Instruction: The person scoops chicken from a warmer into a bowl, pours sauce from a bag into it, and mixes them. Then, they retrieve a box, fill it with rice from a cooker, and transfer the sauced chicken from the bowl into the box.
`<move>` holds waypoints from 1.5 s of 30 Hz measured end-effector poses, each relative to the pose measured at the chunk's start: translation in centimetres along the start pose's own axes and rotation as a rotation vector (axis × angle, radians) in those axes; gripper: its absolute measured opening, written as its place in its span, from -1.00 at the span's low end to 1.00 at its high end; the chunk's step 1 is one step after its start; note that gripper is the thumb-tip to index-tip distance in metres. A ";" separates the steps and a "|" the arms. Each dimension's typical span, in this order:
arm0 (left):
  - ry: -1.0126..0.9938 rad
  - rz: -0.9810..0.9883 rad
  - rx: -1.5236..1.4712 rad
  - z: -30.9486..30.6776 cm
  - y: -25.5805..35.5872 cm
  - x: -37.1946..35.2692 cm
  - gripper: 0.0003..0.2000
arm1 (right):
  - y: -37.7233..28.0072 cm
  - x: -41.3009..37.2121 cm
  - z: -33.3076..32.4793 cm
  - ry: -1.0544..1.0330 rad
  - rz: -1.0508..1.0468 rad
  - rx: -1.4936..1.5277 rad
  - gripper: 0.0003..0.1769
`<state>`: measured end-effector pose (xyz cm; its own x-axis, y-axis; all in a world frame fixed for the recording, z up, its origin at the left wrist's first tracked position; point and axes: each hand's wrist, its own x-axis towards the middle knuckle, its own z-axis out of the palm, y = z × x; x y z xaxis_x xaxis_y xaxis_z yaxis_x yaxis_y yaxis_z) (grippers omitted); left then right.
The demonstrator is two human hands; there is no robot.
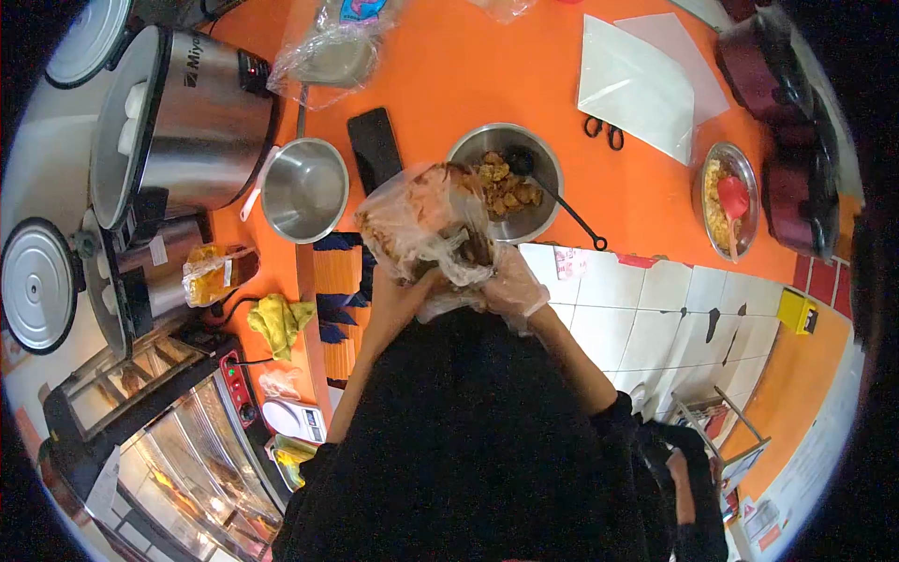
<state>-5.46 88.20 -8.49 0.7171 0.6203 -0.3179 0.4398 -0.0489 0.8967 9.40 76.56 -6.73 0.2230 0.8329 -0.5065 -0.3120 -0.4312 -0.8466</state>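
A clear plastic bag [412, 211] with brown food pieces inside is between my hands, over the counter's near edge. My left hand [410, 292] is closed on the bag's gathered lower left part, its fingers partly hidden by the plastic. On the other side, my right hand [513, 287], in a loose clear plastic glove, grips the bag. Just beyond stands a steel bowl [556, 178] of browned food chunks [515, 195]. A black long-handled utensil [573, 215] rests in that bowl, its handle over the rim. A black phone [375, 140] lies behind the bag.
On the orange counter [468, 75], an empty steel pot [304, 192] stands left beside a large steel cooker [211, 122]. Scissors [604, 133] and white sheets [637, 89] lie back right, near a bowl with a red spatula [734, 199]. Another person [688, 478] is at lower right.
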 end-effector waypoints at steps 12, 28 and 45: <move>0.016 0.489 0.267 -0.3 0.6 0.2 -0.86 | -0.3 -0.4 -2.1 -0.062 -0.223 -0.086 -0.43; -0.231 -0.132 0.085 -1.2 1.0 0.3 -0.74 | 0.9 -0.3 -0.9 0.126 -0.271 -0.110 -0.64; -0.206 -0.180 0.010 -1.1 3.3 0.7 -0.71 | 0.8 -0.4 -2.3 -0.055 -0.133 0.057 -0.52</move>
<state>-4.07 89.34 -5.44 0.7210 0.4474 -0.5291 0.5750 0.0398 0.8172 11.20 75.03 -7.59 0.2155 0.8998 -0.3794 -0.3354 -0.2967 -0.8941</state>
